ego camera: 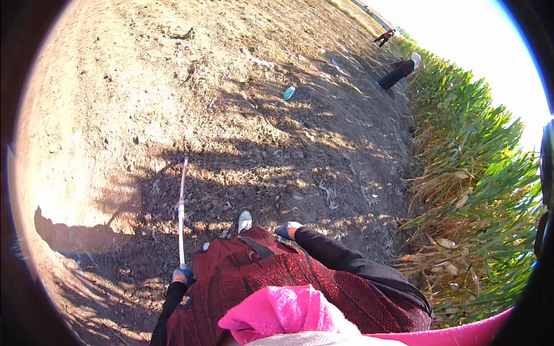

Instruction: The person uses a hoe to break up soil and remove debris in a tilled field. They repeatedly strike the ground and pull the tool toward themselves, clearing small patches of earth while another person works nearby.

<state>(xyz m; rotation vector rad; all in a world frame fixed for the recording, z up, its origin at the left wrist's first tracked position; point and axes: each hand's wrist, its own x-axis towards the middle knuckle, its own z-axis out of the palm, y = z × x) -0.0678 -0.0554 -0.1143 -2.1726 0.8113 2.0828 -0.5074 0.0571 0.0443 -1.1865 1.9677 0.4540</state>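
Note:
My left hand (184,275), in a grey-blue glove with an orange cuff, grips the near end of a long pale pole (182,212). The pole stretches forward over the bare soil; its far end lies in mottled shade, and whether a tool head is there is hard to make out. In a matching glove, my right hand (287,230) hangs beside the dark red sparkly garment (242,277). No object shows in it, but its fingers are too indistinct to read. A white shoe (245,221) shows ahead of the garment.
Dry corn plants (467,155) form a dense edge on the right. A teal bottle-like container (289,93) lies on the soil ahead. Pale shreds, apparently plastic film (330,195), are scattered about. One person (397,74) bends beside the corn; another person (384,38) is farther off.

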